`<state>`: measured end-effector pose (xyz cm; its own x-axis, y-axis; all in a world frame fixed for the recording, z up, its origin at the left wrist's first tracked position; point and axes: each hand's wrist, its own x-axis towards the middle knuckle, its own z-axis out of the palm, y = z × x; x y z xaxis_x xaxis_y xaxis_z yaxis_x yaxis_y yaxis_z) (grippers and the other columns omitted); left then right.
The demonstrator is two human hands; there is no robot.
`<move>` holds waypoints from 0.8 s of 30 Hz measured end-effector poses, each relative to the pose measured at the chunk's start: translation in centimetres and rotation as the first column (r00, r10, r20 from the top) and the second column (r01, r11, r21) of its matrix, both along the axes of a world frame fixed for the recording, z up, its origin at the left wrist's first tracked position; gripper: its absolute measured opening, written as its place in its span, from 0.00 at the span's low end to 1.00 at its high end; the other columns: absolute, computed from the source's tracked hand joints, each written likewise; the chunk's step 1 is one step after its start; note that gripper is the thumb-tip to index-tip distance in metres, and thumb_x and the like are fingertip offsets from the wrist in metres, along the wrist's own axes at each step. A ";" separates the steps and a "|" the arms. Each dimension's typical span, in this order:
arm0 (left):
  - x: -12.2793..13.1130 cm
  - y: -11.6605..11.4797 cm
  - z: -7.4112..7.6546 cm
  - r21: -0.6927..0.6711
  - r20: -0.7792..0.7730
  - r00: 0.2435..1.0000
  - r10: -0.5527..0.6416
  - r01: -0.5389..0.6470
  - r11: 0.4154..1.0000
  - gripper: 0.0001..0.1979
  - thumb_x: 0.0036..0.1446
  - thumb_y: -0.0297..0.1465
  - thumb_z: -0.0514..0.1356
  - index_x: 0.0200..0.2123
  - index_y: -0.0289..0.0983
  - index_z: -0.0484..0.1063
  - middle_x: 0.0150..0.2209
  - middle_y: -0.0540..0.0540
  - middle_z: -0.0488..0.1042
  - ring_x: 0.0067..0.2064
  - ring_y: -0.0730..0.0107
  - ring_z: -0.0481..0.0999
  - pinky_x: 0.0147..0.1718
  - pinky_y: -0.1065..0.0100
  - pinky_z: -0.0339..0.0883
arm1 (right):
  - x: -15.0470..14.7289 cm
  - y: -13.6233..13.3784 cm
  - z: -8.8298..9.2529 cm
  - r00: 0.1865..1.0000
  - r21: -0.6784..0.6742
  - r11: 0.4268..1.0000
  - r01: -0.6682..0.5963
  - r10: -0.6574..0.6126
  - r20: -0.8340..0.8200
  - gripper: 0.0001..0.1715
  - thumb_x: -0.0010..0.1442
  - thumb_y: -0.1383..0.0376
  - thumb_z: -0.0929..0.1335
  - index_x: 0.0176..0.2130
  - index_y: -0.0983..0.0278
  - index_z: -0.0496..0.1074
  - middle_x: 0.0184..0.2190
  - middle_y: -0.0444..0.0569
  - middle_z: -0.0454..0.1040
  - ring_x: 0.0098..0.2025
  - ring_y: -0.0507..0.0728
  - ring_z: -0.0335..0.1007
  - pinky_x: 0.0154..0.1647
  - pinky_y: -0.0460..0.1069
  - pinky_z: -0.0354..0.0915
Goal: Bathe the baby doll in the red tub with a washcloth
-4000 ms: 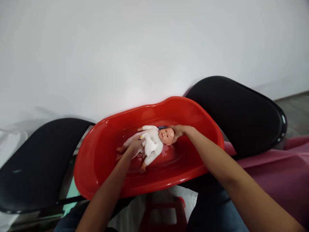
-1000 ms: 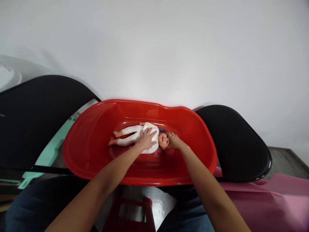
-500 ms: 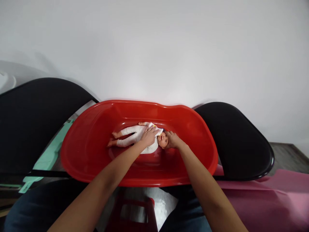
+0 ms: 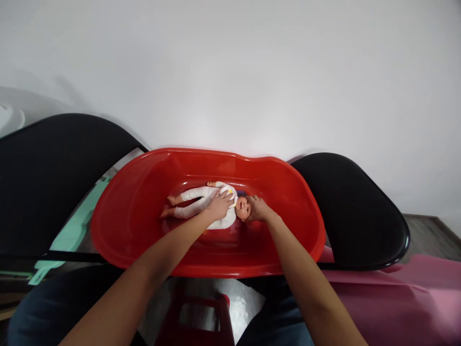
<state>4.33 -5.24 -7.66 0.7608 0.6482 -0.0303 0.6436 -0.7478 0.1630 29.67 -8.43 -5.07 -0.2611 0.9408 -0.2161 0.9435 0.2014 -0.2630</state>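
Observation:
A baby doll [image 4: 194,207] in white clothes lies on its back inside a red baby bathtub [image 4: 288,192], feet to the left and head to the right. My left hand [image 4: 219,205] lies on the doll's chest with its fingers stretched out over the shirt. A small yellow print shows on the shirt near the neck, just past my fingertips. My right hand [image 4: 258,208] is curved round the crown of the doll's head, fingers bent against it. Its palm side and part of the head are hidden.
Black chair seats [image 4: 57,182] flank the tub, another black seat [image 4: 349,211] being on the right. A mint-green plastic piece [image 4: 74,235] shows at the left. A red stool [image 4: 198,312] stands below, pink material [image 4: 389,298] lies lower right, and a white wall [image 4: 237,72] rises behind.
My left hand has slid a little left, down the doll's chest. The shirt's collar, raised toward the chin before, now lies lower and shows its yellow print. My right hand stays at the head.

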 end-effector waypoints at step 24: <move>-3.2 -4.1 1.0 -0.106 0.113 0.977 -0.179 0.191 0.976 0.30 0.65 0.25 0.54 0.66 0.52 0.77 0.72 0.54 0.69 0.78 0.57 0.57 0.76 0.57 0.46 | -0.1 -0.2 0.2 0.996 -0.004 0.997 0.076 -0.076 -0.044 0.65 0.38 0.51 0.86 0.68 0.64 0.67 0.58 0.63 0.75 0.57 0.71 0.75 0.58 0.60 0.68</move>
<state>1.13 -9.34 -6.68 0.8700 0.4929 -0.0125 0.4716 -0.8244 0.3129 29.60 -8.67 -4.87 -0.1980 0.9578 -0.2082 0.9436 0.1288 -0.3050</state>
